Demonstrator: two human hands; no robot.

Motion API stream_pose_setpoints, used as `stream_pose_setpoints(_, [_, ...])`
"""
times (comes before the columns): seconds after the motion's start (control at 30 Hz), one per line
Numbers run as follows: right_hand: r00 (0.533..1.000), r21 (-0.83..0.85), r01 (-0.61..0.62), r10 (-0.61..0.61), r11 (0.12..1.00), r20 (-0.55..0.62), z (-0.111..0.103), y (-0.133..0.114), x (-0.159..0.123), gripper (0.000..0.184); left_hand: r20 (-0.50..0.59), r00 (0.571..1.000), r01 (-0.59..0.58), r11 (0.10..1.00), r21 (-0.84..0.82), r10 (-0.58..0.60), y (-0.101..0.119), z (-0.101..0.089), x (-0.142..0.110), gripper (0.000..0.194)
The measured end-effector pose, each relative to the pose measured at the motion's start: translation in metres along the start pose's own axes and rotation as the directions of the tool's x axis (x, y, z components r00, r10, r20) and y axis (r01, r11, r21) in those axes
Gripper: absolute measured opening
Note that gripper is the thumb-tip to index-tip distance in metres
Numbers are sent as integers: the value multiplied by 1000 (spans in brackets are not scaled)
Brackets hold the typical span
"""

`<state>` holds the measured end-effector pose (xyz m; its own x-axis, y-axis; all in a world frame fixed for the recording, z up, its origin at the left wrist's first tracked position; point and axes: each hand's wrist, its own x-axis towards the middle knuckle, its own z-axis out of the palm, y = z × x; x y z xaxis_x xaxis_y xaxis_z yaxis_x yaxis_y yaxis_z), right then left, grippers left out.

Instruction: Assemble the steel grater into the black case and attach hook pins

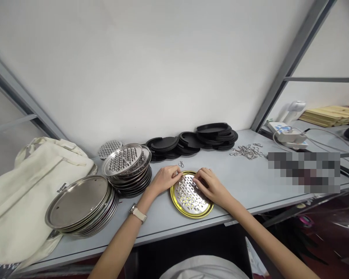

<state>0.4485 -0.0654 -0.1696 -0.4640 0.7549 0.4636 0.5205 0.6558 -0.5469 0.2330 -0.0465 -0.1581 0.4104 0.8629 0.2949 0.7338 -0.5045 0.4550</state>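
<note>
While left hand [170,177] and right hand [209,184], grips unclear, curl over the far side of the round, yellow-rimmed, silver metal plate [189,197], its light, stiff-looking rim [174,202] suits holding.

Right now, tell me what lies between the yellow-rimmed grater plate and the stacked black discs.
A small metal clip lies there on the grey table, just beyond the left hand, as the head view shows.
</note>
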Motion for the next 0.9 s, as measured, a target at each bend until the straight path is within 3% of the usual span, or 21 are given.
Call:
stream_pose_setpoints(0.07, [999,-37,44,-44,998,0,1,-4,0,15,13,1000,-4,1000,6,4,1,0,0,17])
stream_pose_setpoints(0.2, [983,-20,151,-148,988,110,-1,-13,0,26,26,999,-39,999,8,38,0,1,0,16])
stream_pose_setpoints(0.9, [983,73,132,-140,988,117,-1,-15,-3,26,36,998,-54,997,47,53,1,1,0,18])
